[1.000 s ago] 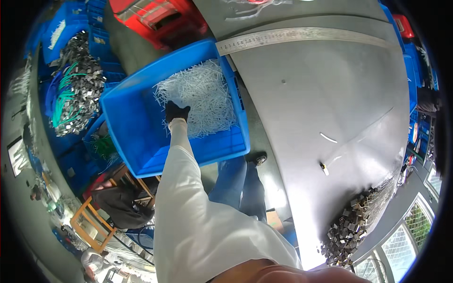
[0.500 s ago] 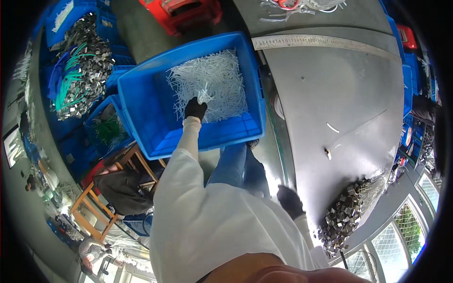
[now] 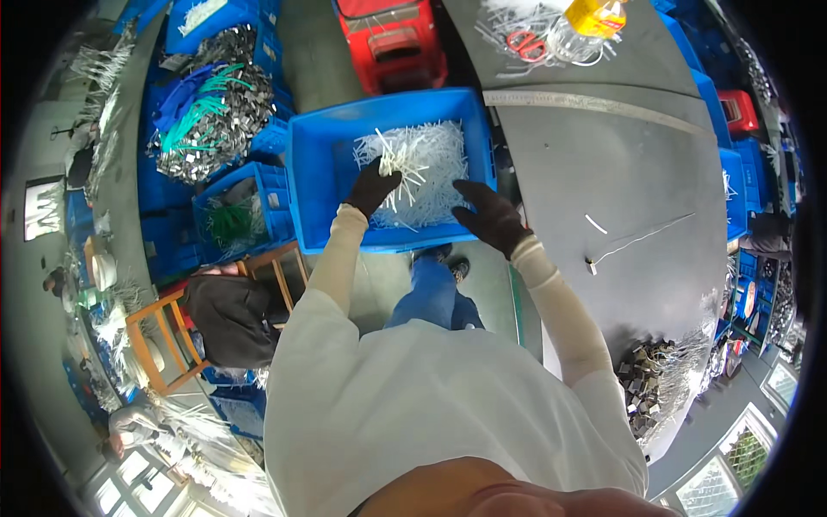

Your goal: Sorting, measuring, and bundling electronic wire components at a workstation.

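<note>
My left hand [image 3: 376, 187], in a dark glove, is closed round a bunch of thin white plastic strips [image 3: 403, 165] that fan out past the fingers. It is over a blue plastic bin [image 3: 323, 211], where many more short white strips [image 3: 435, 142] lie in a loose heap. My right hand [image 3: 493, 217], gloved as well, is over the bin's near right part, its thumb and fingers apart with nothing between them. The strips are too small to tell whether they are hollow.
To the right stands a grey table [image 3: 620, 172] with a long metal ruler [image 3: 603, 103], red scissors [image 3: 525, 46], a single white strip [image 3: 595, 224] and a pile of small dark blocks [image 3: 642, 388]. A wooden chair [image 3: 168, 345] and blue crates [image 3: 276, 202] are at the left.
My left hand has lifted a bunch of strips off the heap. My right hand has come up from beside the table to over the bin. The view has shifted.
</note>
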Demonstrator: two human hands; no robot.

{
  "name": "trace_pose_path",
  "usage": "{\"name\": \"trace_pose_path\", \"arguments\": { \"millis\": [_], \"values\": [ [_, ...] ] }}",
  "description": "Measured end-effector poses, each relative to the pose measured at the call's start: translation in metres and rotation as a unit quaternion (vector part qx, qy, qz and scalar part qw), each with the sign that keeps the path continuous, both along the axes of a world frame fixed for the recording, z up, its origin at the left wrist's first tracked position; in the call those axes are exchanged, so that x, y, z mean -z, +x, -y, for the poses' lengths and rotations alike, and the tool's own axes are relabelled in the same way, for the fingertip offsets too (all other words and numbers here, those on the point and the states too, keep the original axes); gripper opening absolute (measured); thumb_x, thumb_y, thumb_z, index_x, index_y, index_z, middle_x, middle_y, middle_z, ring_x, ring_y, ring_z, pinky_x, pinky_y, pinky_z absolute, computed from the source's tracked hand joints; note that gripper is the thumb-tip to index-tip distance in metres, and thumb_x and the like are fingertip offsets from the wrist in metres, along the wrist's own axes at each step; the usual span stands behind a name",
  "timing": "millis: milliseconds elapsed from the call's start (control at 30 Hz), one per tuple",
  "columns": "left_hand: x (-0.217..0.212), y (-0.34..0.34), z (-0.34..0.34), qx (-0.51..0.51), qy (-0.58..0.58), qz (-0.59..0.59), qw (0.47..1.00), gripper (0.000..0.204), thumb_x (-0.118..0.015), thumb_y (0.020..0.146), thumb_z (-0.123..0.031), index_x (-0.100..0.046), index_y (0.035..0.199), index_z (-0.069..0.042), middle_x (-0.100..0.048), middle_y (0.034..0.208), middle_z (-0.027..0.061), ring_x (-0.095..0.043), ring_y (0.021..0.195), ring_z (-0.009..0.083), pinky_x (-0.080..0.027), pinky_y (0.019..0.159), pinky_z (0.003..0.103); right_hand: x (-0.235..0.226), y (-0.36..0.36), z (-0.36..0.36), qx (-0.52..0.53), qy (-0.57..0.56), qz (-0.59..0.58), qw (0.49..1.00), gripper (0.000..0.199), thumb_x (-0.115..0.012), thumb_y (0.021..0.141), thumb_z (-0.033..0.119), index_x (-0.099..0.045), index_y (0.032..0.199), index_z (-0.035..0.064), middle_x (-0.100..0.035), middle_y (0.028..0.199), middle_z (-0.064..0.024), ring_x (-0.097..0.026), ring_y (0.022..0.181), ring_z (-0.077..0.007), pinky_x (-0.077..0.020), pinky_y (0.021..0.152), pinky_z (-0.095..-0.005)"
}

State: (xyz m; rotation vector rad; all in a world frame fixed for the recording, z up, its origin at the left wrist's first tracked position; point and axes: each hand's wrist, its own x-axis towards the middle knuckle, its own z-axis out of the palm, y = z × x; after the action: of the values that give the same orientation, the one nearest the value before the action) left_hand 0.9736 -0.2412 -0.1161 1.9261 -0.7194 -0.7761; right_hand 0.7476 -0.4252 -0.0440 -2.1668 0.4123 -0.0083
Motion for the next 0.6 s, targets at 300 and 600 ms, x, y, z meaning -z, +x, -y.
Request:
{"name": "trace_pose_path", "arguments": {
  "millis": [300,600],
  "values": [
    [0.012,-0.009,0.026,0.113,-0.034,0.182,0.976,0.05,-0.069,0.084,-0.025,-0.055,0.127,-0.003,-0.061,0.123,0.0223,-0.058,0.115,0.0369,-0.047,0.098,0.04,-0.014,0.089,-0.014,0.007,0.285,0.009,0.958,0.051,-0.072,0.088,0.026,-0.052,0.129,0.0016,-0.061,0.115,-0.0123,-0.057,0.112,-0.0224,-0.0449,0.097,-0.0342],
    [0.0,-0.015,0.018,0.024,0.006,0.139,0.99,0.032,-0.067,0.085,-0.033,-0.059,0.109,-0.012,-0.067,0.094,0.0164,-0.064,0.088,0.0398,-0.051,0.073,0.049,0.098,0.119,-0.029,0.193,0.405,0.03,0.893,0.035,-0.071,0.084,0.02,-0.063,0.115,0.005,-0.068,0.1,-0.009,-0.064,0.094,-0.0187,-0.05,0.083,-0.0298]
  ]
}}
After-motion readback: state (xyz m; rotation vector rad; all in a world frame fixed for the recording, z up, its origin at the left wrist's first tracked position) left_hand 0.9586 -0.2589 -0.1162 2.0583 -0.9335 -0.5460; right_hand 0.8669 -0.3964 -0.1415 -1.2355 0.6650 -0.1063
